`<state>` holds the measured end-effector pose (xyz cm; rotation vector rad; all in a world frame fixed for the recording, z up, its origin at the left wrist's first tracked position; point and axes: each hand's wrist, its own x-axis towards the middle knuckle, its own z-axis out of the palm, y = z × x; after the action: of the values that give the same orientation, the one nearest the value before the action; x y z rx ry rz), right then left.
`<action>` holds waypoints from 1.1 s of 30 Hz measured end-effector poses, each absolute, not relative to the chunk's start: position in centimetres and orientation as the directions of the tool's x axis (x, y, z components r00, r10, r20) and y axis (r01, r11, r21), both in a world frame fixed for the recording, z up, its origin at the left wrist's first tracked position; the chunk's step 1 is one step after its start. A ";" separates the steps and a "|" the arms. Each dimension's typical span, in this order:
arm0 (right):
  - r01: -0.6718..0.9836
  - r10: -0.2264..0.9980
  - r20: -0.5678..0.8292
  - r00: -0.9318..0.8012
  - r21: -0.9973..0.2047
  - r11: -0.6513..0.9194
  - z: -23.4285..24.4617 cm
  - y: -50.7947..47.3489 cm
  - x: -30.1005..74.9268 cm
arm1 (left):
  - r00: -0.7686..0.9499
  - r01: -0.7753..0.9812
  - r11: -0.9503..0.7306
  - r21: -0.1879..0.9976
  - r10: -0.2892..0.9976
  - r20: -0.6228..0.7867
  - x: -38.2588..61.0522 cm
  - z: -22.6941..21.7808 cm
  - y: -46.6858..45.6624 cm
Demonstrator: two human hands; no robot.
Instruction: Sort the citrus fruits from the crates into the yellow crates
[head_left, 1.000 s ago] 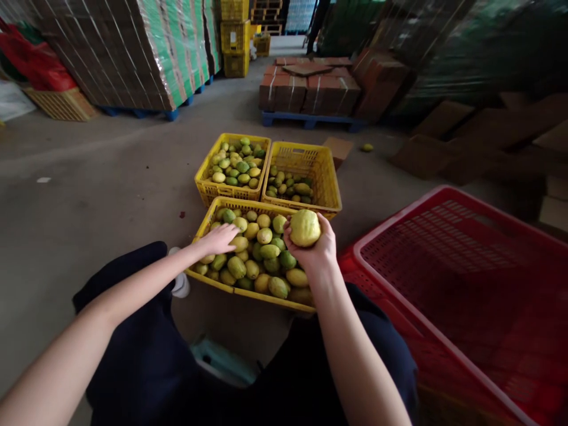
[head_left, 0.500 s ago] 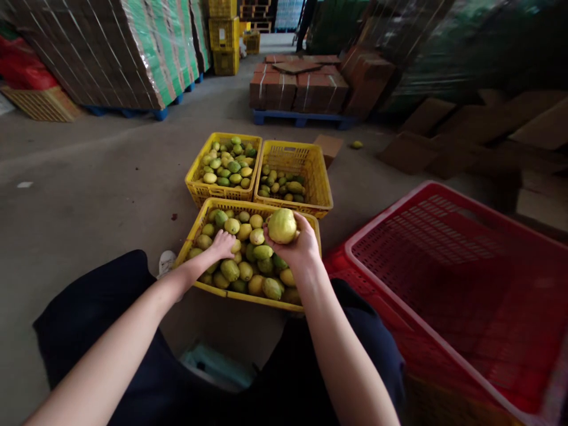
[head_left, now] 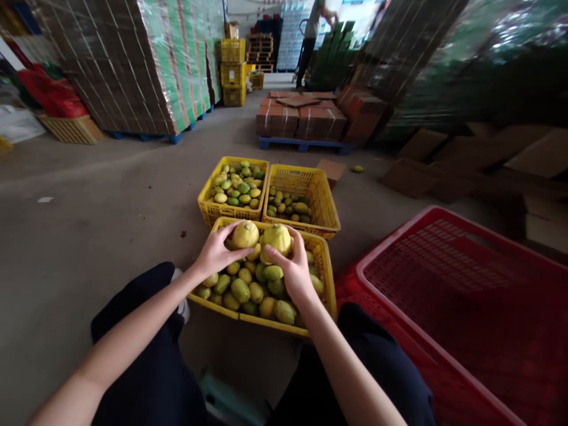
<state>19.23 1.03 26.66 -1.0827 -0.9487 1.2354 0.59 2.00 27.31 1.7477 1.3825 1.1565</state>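
Observation:
My left hand (head_left: 222, 251) is closed around a round yellow fruit (head_left: 245, 235), thumb below and fingers behind it. Right beside it, my right hand (head_left: 295, 260) grips a larger, lumpy yellow-green fruit (head_left: 277, 238). Both fruits are held up side by side over the near yellow crate (head_left: 329, 278), which is heaped with green and yellow fruits (head_left: 241, 290) of the same sort. Their exact kind I cannot tell. Behind it stand two more yellow crates: the left one (head_left: 200, 198) is well filled, and the right one (head_left: 326, 204) has a low layer of fruit.
A large red crate (head_left: 361, 266) stands close on my right. Beyond the yellow crates are boxes on a blue pallet (head_left: 306, 144), a stray fruit (head_left: 357, 169) on the floor and flattened cardboard (head_left: 412, 177). A person (head_left: 310, 41) stands in the background.
My left hand has lifted a fruit out of the near crate and brought it beside the one in my right hand. The view has tilted up, showing more of the background.

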 end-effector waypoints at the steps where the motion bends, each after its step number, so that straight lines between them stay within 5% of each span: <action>1: -0.171 0.988 0.085 0.131 -0.979 0.107 26.4 1.0 19.1 | 0.053 0.380 -0.267 0.885 0.962 0.268 0.7 27.0 1.8; 5: -0.062 0.947 0.290 0.136 -0.952 0.300 25.9 1.1 19.0 | 0.016 0.361 -0.319 0.877 0.942 0.336 1.2 26.1 1.4; 15: -0.007 0.896 0.417 0.152 -0.906 0.423 27.0 0.7 19.1 | 0.038 0.367 -0.440 0.819 0.887 0.459 1.1 27.5 0.5; 24: -0.121 0.937 0.308 0.166 -0.936 0.330 27.7 0.5 18.8 | -0.027 0.058 -0.259 0.964 0.965 0.261 2.0 27.5 1.0; 33: -0.202 0.961 0.209 0.182 -0.948 0.245 27.8 0.4 19.1 | -0.005 -0.148 -0.118 0.982 0.993 0.118 1.9 26.9 1.9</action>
<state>19.15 0.41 27.79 -0.9508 -1.0332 1.0258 1.94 1.91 26.89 1.1846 1.0369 1.3591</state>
